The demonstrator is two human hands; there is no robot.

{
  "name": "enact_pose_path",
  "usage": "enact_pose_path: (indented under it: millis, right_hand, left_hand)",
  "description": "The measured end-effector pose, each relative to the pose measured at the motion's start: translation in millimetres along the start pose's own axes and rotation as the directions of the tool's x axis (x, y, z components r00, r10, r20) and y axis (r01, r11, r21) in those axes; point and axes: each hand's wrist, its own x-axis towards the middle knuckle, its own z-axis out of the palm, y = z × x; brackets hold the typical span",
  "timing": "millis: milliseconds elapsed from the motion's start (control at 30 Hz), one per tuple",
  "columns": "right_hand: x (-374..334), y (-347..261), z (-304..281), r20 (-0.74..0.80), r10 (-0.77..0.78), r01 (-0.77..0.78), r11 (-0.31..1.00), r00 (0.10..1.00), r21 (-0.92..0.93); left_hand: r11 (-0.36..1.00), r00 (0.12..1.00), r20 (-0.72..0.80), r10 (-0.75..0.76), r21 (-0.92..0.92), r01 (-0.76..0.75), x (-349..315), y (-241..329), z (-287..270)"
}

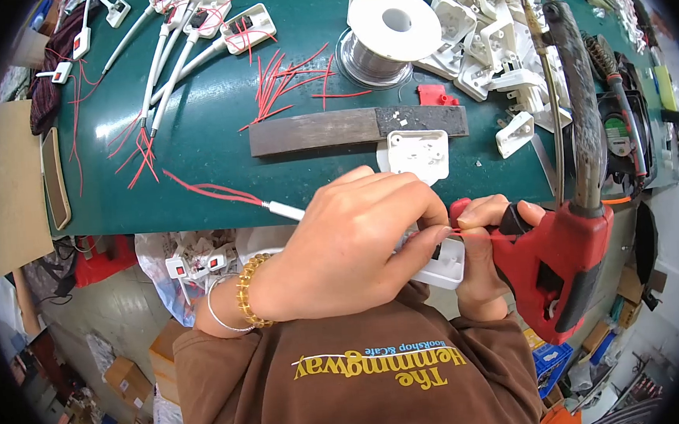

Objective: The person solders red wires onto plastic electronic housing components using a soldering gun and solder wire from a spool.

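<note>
My left hand (380, 229), with two bracelets at the wrist, is closed at the table's front edge. Its thumb and forefinger pinch a thin red wire (457, 231) above a small white plastic housing (444, 266). From under this hand a white cable (284, 210) sticks out leftward, ending in bare red wires (212, 191). My right hand (481, 261) is closed beside the housing, thumb and forefinger gripping the same red wire. Fingers hide most of the housing's inside. Just beyond my hands lies another open white housing (418, 155).
A red-and-black pistol-grip tool (556, 268) on a metal bar stands close to my right hand. Beyond are a dark flat bar (314, 132), cut red wires (276, 86), a solder spool (390, 31), piled white housings (492, 32) and cables with fitted housings (171, 62). A phone (56, 178) lies left.
</note>
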Motion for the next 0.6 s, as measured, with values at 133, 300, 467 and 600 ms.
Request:
enact_pose_path:
  millis: [133,300,467,600]
  right_hand:
    - [-3.6,1.6,-2.5,0.006,0.061,-0.061,0.995,0.998,0.081]
    - [4.3,2.8,-10.0,-0.104,0.09,-0.103,0.986,0.991,-0.129]
    - [6.3,2.9,-19.4,-0.216,0.086,-0.069,0.994,0.973,0.082]
    - [3.7,-6.3,-45.8,-0.201,0.154,-0.147,0.988,0.967,0.049]
  left_hand:
    - [0.998,1.0,-0.029,0.004,-0.062,-0.006,0.0,-3.2,7.9]
    - [0.956,0.971,-0.238,0.02,0.29,0.051,15.2,-2.2,4.6]
    - [0.964,0.974,-0.195,-0.114,0.213,0.156,17.6,-17.6,6.5]
    - [0.96,0.941,-0.208,-0.268,0.026,0.28,22.2,-20.1,6.2]
